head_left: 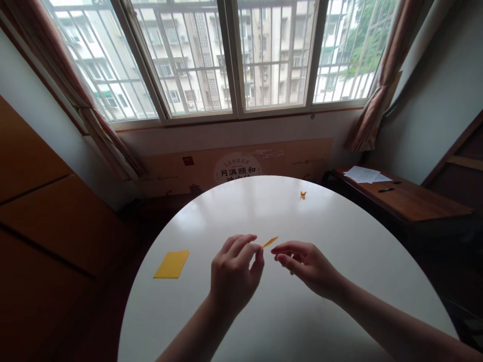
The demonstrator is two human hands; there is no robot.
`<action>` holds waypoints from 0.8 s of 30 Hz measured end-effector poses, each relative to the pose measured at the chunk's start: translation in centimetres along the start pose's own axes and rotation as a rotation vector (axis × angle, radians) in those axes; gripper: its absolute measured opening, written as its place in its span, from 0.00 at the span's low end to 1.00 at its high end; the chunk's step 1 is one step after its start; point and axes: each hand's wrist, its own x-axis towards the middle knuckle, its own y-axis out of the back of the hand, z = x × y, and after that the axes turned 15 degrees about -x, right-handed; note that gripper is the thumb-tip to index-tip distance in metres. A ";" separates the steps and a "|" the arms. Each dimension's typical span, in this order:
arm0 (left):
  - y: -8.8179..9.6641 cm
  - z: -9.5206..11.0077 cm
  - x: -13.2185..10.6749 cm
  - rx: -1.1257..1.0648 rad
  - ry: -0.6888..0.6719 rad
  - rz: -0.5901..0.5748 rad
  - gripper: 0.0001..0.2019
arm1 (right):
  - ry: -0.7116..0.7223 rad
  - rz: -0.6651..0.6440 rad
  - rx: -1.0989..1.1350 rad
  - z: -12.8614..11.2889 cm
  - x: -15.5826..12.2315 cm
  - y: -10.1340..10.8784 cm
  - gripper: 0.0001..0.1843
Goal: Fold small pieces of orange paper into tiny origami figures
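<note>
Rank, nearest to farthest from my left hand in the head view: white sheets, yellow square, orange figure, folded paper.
1. Folded paper, held in your left hand.
2. Yellow square, left on the table.
3. Orange figure, near the table's far edge.
4. White sheets, on the desk, far right.

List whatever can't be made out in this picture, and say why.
All in the head view:
Held yellow piece: its folds; it is nearly edge-on, one end covered by the left hand.
Small orange piece: its exact shape; too small.
White table: its near edge; cut off by the picture's bottom.
White sheets: any writing; too small.
</note>
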 end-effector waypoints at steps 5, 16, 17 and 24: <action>-0.5 1.0 -0.3 0.026 -0.091 -0.071 0.04 | -0.062 -0.094 0.342 0.4 0.1 -0.9 0.18; -0.3 0.8 -0.4 -0.070 0.018 -0.110 0.05 | -0.126 -0.028 0.196 1.0 0.6 0.3 0.16; -0.3 0.7 -0.4 -0.095 0.050 -0.072 0.06 | -0.104 -0.025 0.115 1.0 0.6 0.4 0.14; -1.2 -0.2 -0.5 -0.431 0.435 -0.240 0.06 | 0.168 -0.045 -0.368 0.5 0.1 1.0 0.08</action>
